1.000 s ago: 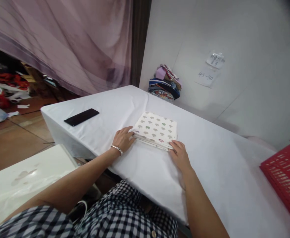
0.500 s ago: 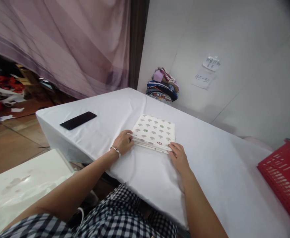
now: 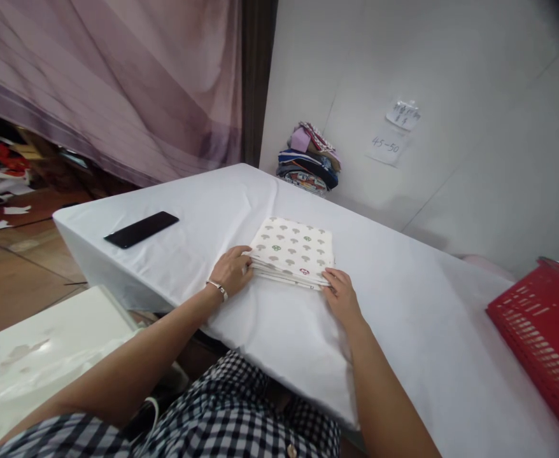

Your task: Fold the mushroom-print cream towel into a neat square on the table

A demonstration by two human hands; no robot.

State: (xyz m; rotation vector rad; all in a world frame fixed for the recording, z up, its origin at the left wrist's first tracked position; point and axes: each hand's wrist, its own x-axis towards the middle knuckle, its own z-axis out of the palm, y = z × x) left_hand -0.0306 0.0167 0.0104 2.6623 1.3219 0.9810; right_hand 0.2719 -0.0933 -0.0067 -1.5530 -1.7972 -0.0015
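Observation:
A folded white cloth (image 3: 293,249) printed with small mushroom shapes lies flat on the white-covered table (image 3: 403,305). My left hand (image 3: 232,270), with a bracelet at the wrist, grips the cloth's near left corner, fingers tucked at its edge. My right hand (image 3: 340,295) presses against the near right corner, fingertips at the fold. Both forearms reach in from the bottom of the view.
A black phone (image 3: 142,229) lies on the table's left part. A stack of folded colourful fabrics (image 3: 309,159) sits at the far corner by the wall. A red plastic basket (image 3: 542,331) stands at the right edge. A white surface (image 3: 45,343) is at lower left.
My hands stay on the cloth's near corners, and my left fingers have curled tighter on the edge. The view has shifted slightly; the cloth looks more squared.

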